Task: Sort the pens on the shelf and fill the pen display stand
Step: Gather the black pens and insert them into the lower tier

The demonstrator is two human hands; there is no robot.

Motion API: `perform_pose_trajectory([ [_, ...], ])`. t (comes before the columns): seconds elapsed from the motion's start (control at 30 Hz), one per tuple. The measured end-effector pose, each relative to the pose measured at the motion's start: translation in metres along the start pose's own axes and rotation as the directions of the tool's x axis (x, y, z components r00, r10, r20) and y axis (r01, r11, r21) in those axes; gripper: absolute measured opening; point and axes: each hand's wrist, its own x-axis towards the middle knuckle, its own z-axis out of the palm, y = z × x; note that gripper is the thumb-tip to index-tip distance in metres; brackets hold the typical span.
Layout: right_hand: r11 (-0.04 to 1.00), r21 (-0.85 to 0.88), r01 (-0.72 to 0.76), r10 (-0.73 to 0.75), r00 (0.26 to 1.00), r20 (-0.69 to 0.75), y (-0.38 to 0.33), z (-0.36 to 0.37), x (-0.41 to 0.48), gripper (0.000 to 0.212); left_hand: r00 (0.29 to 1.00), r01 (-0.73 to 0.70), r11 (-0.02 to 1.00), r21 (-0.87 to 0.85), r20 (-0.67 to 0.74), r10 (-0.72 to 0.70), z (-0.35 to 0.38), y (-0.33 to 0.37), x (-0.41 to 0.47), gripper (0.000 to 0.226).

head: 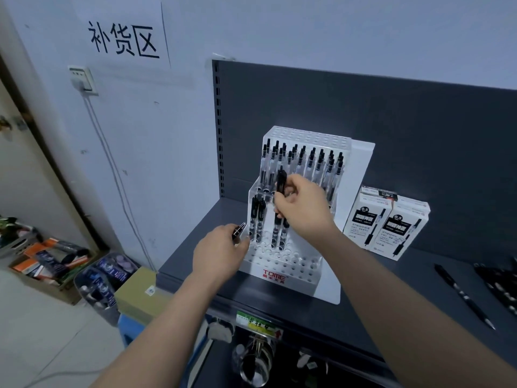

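Observation:
A white stepped pen display stand (291, 271) sits on the dark shelf (363, 289). Its upper tier holds several black pens upright, and the middle tier has a few more. My right hand (303, 208) grips a black pen (280, 180) upright over the middle tier, in front of the stand. My left hand (221, 252) holds one or more black pens (239, 230) at the stand's lower left corner, tips pointing up and right. A loose black pen (464, 296) lies on the shelf to the right, with several more pens (500, 284) at the right edge.
Two white pen boxes (387, 224) stand right of the stand against the dark back panel. Below left on the floor are a cardboard box (140, 295), a clear bag of goods (105, 278) and a tray of packages (50, 259). A lower shelf holds a clear jar (256, 359).

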Motion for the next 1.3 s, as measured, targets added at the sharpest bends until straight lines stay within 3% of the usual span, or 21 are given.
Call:
perform_pose_trajectory([
  [0.07, 1.000, 0.018, -0.015, 0.014, 1.000, 0.002, 0.002, 0.003, 0.003, 0.013, 1.000, 0.004, 1.000, 0.009, 0.019, -0.005, 0.003, -0.002, 0.001, 0.024],
  [0.27, 0.987, -0.161, 0.019, -0.013, 0.999, 0.038, 0.009, 0.009, 0.011, 0.014, 1.000, 0.003, 1.000, -0.003, 0.029, -0.003, 0.010, -0.003, 0.003, 0.022],
  [0.47, 0.943, -0.319, 0.098, -0.091, 0.995, 0.037, 0.010, 0.008, 0.023, 0.003, 1.000, -0.013, 1.000, -0.017, 0.020, 0.013, 0.013, -0.008, 0.007, 0.026],
  [0.8, 0.886, -0.455, 0.087, -0.021, 0.989, 0.149, 0.014, 0.014, 0.030, 0.029, 1.000, -0.013, 0.999, -0.034, 0.020, 0.014, 0.016, -0.011, 0.008, 0.023],
  [0.9, 0.851, -0.511, 0.119, -0.073, 0.991, 0.108, 0.015, 0.014, 0.033, 0.021, 1.000, -0.015, 1.000, -0.026, 0.023, 0.015, 0.016, -0.011, 0.009, 0.024],
  [1.0, 0.863, -0.500, 0.076, -0.036, 0.995, 0.089, 0.015, 0.016, 0.034, 0.016, 0.999, -0.009, 0.999, -0.037, 0.032, 0.010, 0.016, -0.011, 0.009, 0.025],
  [1.13, 0.776, -0.624, 0.092, -0.016, 0.992, 0.126, 0.011, 0.018, 0.034, 0.006, 0.998, -0.011, 0.999, -0.037, 0.054, 0.013, 0.015, -0.010, 0.010, 0.022],
  [1.2, 0.746, -0.658, 0.100, -0.015, 0.991, 0.133, 0.008, 0.018, 0.035, 0.013, 0.996, -0.031, 0.996, -0.082, 0.075, 0.037, 0.015, -0.009, 0.010, 0.020],
  [1.3, 0.730, -0.674, 0.111, -0.013, 0.989, 0.149, 0.008, 0.018, 0.034, 0.019, 0.995, -0.043, 0.956, -0.289, 0.076, 0.068, 0.010, -0.007, 0.005, 0.024],
])
